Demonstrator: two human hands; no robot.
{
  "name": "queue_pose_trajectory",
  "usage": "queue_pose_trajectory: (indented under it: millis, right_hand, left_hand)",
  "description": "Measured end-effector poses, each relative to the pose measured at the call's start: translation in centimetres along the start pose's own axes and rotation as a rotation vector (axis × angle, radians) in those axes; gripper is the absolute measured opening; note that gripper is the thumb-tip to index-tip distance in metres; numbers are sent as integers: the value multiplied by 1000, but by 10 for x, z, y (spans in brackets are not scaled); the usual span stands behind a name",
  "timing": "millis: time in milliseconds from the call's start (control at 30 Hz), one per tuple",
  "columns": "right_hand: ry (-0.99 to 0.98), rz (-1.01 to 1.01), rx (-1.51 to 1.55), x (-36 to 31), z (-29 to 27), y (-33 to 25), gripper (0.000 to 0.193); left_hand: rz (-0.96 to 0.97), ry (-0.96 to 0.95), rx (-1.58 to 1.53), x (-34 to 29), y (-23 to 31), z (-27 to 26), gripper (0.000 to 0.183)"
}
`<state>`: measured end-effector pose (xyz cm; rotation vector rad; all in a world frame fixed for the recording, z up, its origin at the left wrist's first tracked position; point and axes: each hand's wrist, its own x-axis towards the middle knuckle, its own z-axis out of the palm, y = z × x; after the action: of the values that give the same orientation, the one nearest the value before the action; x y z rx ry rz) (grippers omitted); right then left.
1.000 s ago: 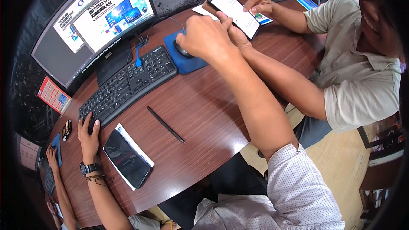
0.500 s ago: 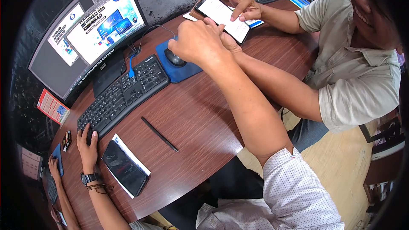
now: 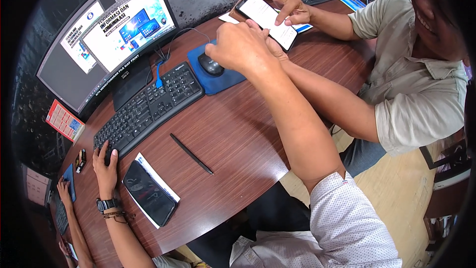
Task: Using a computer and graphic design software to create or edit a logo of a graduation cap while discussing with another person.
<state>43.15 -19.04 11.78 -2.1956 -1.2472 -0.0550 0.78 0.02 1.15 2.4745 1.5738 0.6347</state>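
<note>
My left hand (image 3: 105,171) lies with fingers apart on the near left end of the black keyboard (image 3: 148,111). My right hand (image 3: 243,47) is raised just beside the black mouse (image 3: 211,64), its back toward me and the thumb pointing left. The other fingers bend out of sight, so what they do is hidden. Just beyond it, a co-worker holds a large phone (image 3: 263,12) with a bright white screen. That person's other hand (image 3: 290,9) hovers over the screen, a finger close to it.
A dark-screened phone (image 3: 150,193) lies on white paper (image 3: 142,160) near me, beside a black pen (image 3: 192,154). Behind the keyboard stands a lit monitor (image 3: 126,32); a blue mouse pad (image 3: 218,87) lies right of it. Another person's hand (image 3: 64,191) is at the far left.
The whole view has shifted slightly, so the desk and both my hands appear a little further right. My hands keep nearly the same places relative to the keyboard and mouse.
</note>
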Motion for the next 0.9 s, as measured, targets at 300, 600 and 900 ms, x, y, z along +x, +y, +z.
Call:
queue_pose_trajectory:
  millis: [300,600,900]
  right_hand:
    - [7,-32,-18,2,5,2,29]
    - [17,-32,-16,-1,3,-1,30]
    - [12,-43,-31,-2,3,-2,30]
  left_hand:
    - [-19,13,6,-2,1,1,50]
    - [-16,17,17,-1,1,0,50]
    - [8,12,17,-1,-3,1,50]
